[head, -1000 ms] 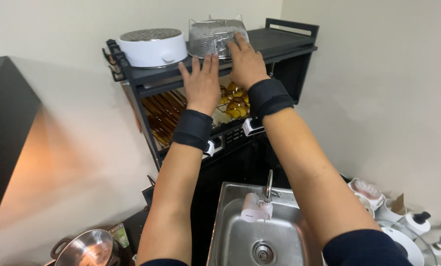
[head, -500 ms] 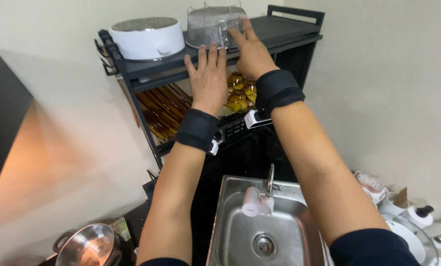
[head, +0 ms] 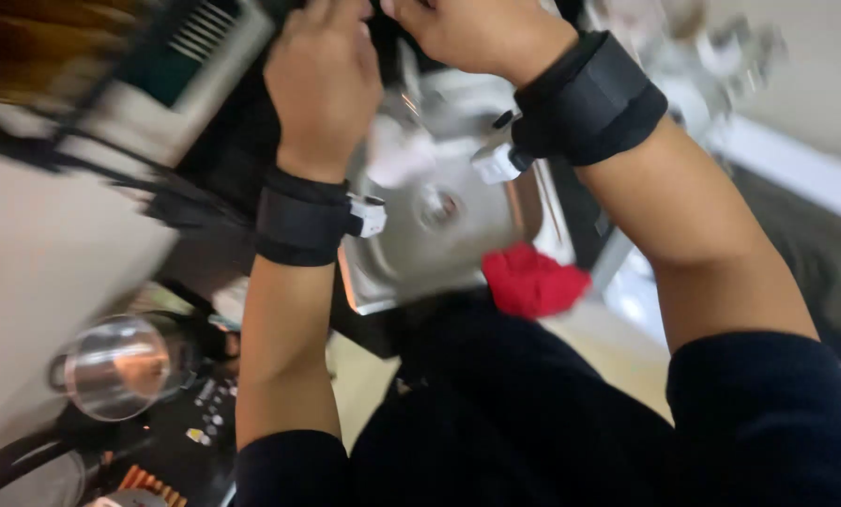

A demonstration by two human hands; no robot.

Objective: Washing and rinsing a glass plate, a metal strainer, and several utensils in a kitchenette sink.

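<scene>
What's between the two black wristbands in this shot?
In the head view, between the left wristband and right wristband lies the blurred steel sink, with a white object in it.

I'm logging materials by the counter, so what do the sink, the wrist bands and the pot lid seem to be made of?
The sink looks like brushed steel: grey with soft glare. The wrist bands look like matte black fabric, possibly stretchy, each with a small white plastic piece. The pot lid seems to be clear glass with a metal rim, though motion blur leaves it uncertain.
</scene>
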